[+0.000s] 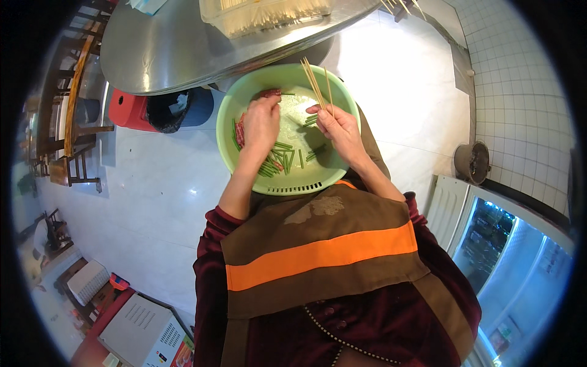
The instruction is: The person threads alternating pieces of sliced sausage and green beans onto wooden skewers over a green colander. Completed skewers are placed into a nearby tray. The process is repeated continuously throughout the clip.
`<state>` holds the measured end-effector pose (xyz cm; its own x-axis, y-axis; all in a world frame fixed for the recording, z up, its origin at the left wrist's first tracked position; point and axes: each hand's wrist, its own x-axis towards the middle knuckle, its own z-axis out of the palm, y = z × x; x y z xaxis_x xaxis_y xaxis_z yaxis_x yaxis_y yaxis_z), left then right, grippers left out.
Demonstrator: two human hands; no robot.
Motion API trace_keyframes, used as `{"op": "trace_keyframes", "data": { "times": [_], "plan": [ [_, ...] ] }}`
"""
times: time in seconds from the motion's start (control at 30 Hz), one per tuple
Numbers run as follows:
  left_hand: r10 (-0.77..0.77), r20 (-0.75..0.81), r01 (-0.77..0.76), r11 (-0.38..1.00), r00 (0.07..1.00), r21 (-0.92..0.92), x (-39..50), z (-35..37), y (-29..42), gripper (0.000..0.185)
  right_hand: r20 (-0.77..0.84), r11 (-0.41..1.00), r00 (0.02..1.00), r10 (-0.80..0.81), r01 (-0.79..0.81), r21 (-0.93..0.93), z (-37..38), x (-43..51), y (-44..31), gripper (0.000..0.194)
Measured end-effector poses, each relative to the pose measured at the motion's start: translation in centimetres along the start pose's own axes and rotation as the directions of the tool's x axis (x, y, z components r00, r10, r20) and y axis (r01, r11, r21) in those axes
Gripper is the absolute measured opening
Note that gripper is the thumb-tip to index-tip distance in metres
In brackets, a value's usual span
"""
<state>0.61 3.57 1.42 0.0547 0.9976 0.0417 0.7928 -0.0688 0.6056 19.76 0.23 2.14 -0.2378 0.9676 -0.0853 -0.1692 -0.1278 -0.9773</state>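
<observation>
A light green plastic basin (286, 182) rests on my lap, holding cut green stems (285, 158) and dark red pieces of meat (240, 130). Inside its left part is my left hand (263, 120), fingers bent down by the meat; the fingertips are partly hidden, so what they hold cannot be told. My right hand (338, 128), over the basin's right side, grips several thin wooden skewers (313, 85) that point up and away from me. More green stems lie beneath that hand.
Beyond the basin stands a metal table (174, 55) with a clear plastic container (270, 23) full of skewers. A lined bin (168, 110) and a red object (128, 109) are on the floor to the left. A glass-door fridge (490, 234) stands at right.
</observation>
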Motion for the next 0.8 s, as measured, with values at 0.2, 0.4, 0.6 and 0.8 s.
{"op": "trace_keyframes", "data": {
  "times": [0.2,0.4,0.6,0.8],
  "plan": [
    [0.160,-0.132,-0.140,0.979,0.978,0.149,2.3,0.7,-3.3,0.021,0.011,0.999,1.000,0.012,-0.012,0.030,0.0,-0.3,-0.3,0.034],
    [0.272,-0.046,-0.258,0.944,0.961,0.208,2.7,2.1,-2.9,0.014,0.026,1.000,1.000,0.010,-0.010,-0.001,0.1,-0.2,-0.3,0.035],
    [0.246,0.051,-0.251,0.944,0.968,0.213,3.2,2.1,-3.0,0.015,0.058,0.997,0.998,-0.005,0.010,-0.075,0.2,0.1,-0.1,0.036],
    [0.210,0.031,-0.213,0.968,0.977,0.131,3.5,3.3,-3.8,0.015,0.073,0.985,0.996,-0.051,0.062,-0.160,0.4,0.1,-0.4,0.036]
  ]
}}
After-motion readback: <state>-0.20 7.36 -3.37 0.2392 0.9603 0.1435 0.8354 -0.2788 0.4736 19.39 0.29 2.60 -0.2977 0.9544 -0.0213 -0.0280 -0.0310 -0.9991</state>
